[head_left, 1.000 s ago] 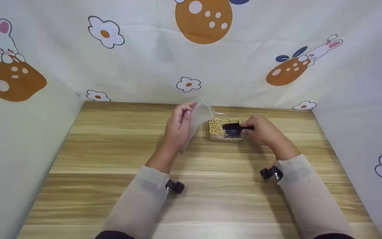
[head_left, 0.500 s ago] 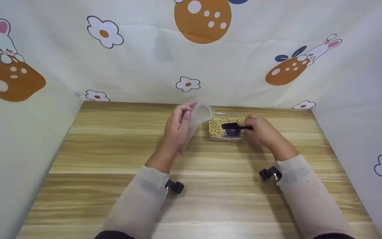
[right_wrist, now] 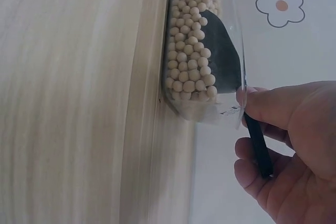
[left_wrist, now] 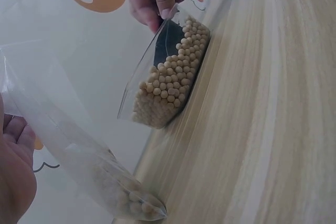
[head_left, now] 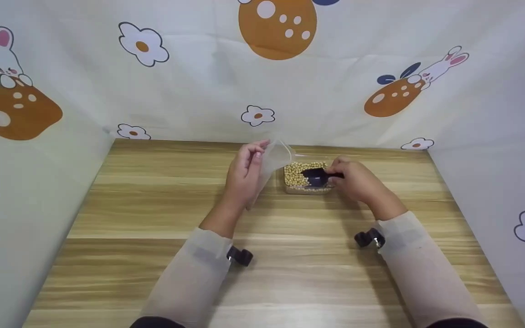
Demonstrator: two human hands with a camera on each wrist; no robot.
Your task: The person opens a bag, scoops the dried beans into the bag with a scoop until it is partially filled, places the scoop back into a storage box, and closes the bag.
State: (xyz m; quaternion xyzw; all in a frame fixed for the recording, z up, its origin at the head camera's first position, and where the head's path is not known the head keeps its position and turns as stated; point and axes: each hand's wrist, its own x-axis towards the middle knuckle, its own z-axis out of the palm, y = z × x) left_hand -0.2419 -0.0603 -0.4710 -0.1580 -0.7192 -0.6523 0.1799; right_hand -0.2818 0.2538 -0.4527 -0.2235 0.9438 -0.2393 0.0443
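My left hand [head_left: 244, 175] holds up a clear plastic bag [head_left: 275, 157] with its mouth spread towards the right. In the left wrist view, several pale round beans [left_wrist: 134, 203] lie at the bottom of the bag [left_wrist: 68, 135]. Just right of it, a clear rectangular container [right_wrist: 207, 113] stands on the table, filled with yellowish soybeans [head_left: 295, 174]. My right hand [head_left: 356, 180] grips the handle of a black scoop [head_left: 316, 177] between thumb and fingers. The scoop's blade is inside the container, its front edge among the beans.
The wood-grain table [head_left: 153, 191] ends at a patterned cloth wall [head_left: 189, 91] close behind the container. More cloth walls stand at left and right. A black wrist camera [head_left: 239, 256] is strapped on each forearm.
The right hand and the scoop have shifted slightly left, and the container has slid a little the same way. My left hand and the bag have barely moved.
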